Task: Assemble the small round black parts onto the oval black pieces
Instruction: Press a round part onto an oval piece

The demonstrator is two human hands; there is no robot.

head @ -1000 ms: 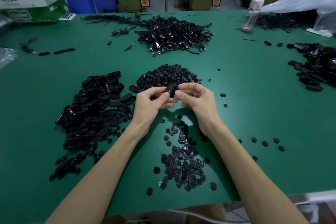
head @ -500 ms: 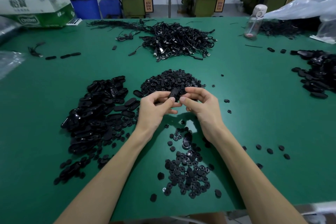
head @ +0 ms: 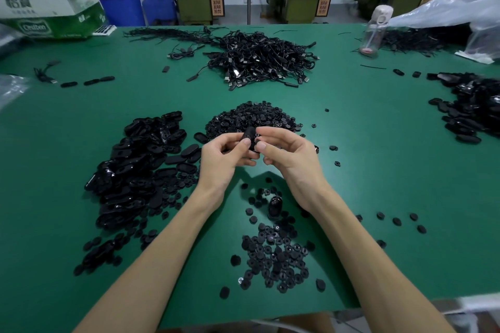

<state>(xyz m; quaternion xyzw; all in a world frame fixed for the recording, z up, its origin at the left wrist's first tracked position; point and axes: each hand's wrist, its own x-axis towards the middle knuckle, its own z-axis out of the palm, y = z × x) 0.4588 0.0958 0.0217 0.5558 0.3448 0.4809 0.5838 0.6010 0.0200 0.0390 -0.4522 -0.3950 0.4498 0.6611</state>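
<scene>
My left hand (head: 224,159) and my right hand (head: 290,157) meet above the green table, and both pinch one black oval piece (head: 250,136) between thumbs and fingers. Whether a round part sits on it is hidden by the fingers. A heap of black oval pieces (head: 138,170) lies to the left of my left hand. Behind the hands is a mound of small round black parts (head: 254,117). More round parts (head: 273,254) are scattered near the front edge, with one shiny oval piece (head: 274,204) among them.
A tangle of black cables with plugs (head: 259,58) lies at the back centre. Another pile of black pieces (head: 470,111) is at the right edge. A clear bottle (head: 374,32), plastic bags (head: 446,11) and a white-green sack (head: 46,8) stand along the far side of the green table (head: 378,165).
Both hands stay together on the oval piece, with fingers shifting slightly on it. The camera has tipped up, so more of the far room shows.
</scene>
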